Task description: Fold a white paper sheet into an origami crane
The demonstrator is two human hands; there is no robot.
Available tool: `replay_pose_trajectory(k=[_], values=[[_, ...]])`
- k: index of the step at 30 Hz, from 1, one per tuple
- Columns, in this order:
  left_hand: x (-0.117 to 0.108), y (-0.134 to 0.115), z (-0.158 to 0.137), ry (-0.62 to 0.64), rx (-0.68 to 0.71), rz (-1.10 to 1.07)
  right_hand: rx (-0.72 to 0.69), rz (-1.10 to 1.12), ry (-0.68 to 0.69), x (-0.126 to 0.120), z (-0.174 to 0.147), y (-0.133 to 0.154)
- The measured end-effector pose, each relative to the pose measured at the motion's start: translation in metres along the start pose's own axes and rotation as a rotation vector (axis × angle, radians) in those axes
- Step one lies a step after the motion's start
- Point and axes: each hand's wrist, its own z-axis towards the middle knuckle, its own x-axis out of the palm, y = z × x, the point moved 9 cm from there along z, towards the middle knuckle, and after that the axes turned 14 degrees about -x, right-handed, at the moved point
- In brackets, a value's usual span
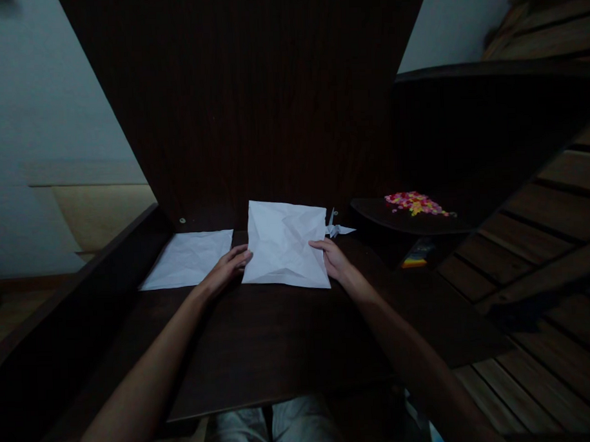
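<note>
A creased white sheet of paper (286,244) is held up in front of me, above the dark desk (260,345). My left hand (231,260) grips its left edge, fingers behind and thumb at the side. On the right edge my right hand (331,255) pinches the sheet, its thumb lying on the front face. Another creased white sheet (187,257) lies flat on the desk to the left. Just right of the held sheet sits a folded paper crane (338,230), partly hidden behind it.
A small curved shelf (372,212) on the right bears a heap of pink, red and yellow small pieces (417,202). A tall dark panel (252,106) closes off the back, and a raised side board (79,299) bounds the left. Wooden slats (541,212) stand at the far right.
</note>
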Motion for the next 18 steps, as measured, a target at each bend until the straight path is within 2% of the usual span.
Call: replay_pose_trajectory(k=[3, 7, 13, 18], values=[[0.011, 0.002, -0.005, 0.045, -0.008, -0.024, 0.026, -0.039, 0.046, 0.002, -0.007, -0.005], [0.005, 0.003, -0.009, -0.049, -0.024, 0.007, 0.022, -0.100, 0.101, 0.004, -0.011, -0.003], [0.000, 0.002, -0.012, -0.086, -0.010, 0.035, -0.008, -0.181, 0.112, 0.001, -0.010, -0.002], [-0.007, -0.001, -0.012, -0.169, 0.027, -0.042, -0.038, -0.166, 0.113, 0.003, -0.012, -0.007]])
